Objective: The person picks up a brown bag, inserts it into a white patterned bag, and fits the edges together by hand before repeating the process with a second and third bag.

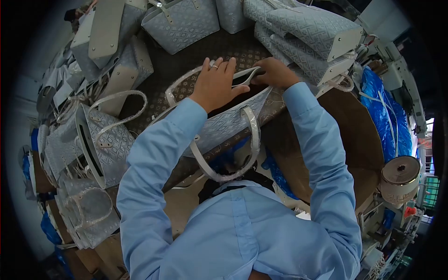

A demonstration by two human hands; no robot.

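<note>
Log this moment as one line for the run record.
left hand: flat on tote bag opening | right hand: gripping bag's top edge | bag: lying on patterned table | surroundings: finished bags stacked

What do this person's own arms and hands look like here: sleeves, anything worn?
Both arms are in long light-blue shirt sleeves reaching the wrists. The left hand is bare apart from a ring on one finger; the right hand is bare, with no ring or glove visible.

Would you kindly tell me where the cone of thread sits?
In the head view, the cone of thread stands far right, beyond the right sleeve, below the blue plastic.
</note>
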